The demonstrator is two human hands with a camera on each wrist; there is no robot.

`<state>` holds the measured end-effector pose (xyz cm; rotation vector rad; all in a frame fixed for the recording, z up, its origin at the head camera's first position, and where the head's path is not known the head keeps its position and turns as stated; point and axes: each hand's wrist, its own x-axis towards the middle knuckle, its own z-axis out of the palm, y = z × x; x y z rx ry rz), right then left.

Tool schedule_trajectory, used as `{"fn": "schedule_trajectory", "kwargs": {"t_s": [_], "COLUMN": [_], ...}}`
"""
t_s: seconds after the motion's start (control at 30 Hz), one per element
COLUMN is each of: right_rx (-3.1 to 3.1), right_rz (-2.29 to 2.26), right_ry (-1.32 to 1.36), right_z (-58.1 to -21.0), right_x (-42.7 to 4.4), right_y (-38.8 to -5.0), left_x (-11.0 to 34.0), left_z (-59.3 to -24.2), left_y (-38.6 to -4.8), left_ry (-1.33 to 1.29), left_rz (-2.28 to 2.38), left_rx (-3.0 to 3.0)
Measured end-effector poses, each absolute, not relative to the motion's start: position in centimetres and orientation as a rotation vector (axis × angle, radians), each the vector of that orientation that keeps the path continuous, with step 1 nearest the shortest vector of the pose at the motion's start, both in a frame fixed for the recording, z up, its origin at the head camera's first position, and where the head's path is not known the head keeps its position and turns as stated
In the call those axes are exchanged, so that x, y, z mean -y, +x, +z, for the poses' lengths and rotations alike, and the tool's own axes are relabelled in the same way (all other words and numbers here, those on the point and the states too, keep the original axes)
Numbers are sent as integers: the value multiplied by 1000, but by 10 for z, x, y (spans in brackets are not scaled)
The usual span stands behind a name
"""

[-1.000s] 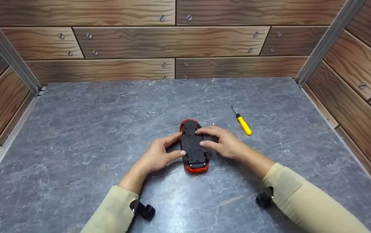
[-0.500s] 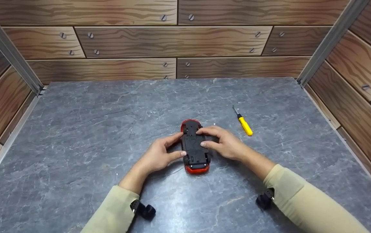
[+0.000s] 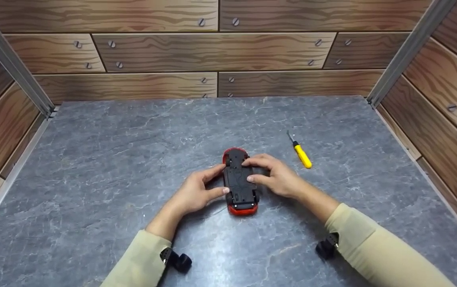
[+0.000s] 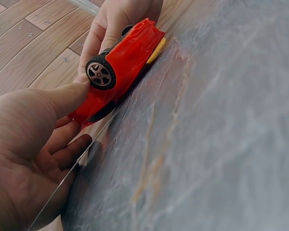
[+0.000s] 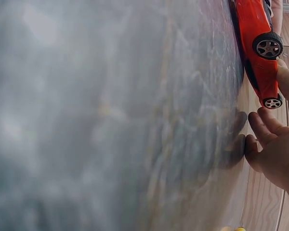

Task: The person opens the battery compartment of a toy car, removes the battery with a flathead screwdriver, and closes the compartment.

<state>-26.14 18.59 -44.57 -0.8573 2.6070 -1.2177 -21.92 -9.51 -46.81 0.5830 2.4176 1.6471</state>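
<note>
A red toy car (image 3: 238, 173) lies upside down on the grey table, its black underside facing up. My left hand (image 3: 195, 193) holds its left side, thumb near one wheel and a finger near the other. From the right, my right hand (image 3: 279, 178) grips it, thumb and fingertip resting on the black base. The left wrist view shows the left thumb beside a wheel of the car (image 4: 123, 62), lower fingers bent beneath. In the right wrist view the car (image 5: 254, 29) is between the hands; the right hand's (image 5: 282, 154) lower fingers hang off its body.
A yellow-handled screwdriver (image 3: 302, 156) lies on the table (image 3: 132, 139) to the right, beyond my right hand. Small white specks are on the tabletop. Wood-patterned walls (image 3: 212, 52) and grey metal posts stand at the back and sides.
</note>
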Motion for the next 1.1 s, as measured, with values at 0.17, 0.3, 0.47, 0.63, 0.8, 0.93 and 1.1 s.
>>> {"fn": "schedule_trajectory", "kwargs": {"t_s": [0.17,0.3,0.47,0.63,0.8,0.93,1.1], "right_rx": [-2586,-2588,-2618,-2677,-2722,-2750,-2721], "right_rz": [-1279,-1309,-1328,-1301,-1239,-1207,-1218], "right_ry": [-862,-872,-944,-975,-1050,-1078,-1050], "right_z": [-446,-446,-447,-444,-438,-434,-432], "right_x": [-185,-184,-182,-182,-180,-180,-182], "right_y": [-259,-259,-259,-257,-255,-253,-253], "left_x": [95,96,97,97,98,98,97], "left_z": [-470,-471,-470,-469,-468,-468,-468], "left_y": [-218,-218,-218,-217,-218,-218,-218], "left_ry": [586,596,581,561,559,582,580], "left_rz": [1675,1682,1663,1632,1638,1658,1663], "left_rx": [-2391,-2388,-2396,-2397,-2398,-2397,-2391]}}
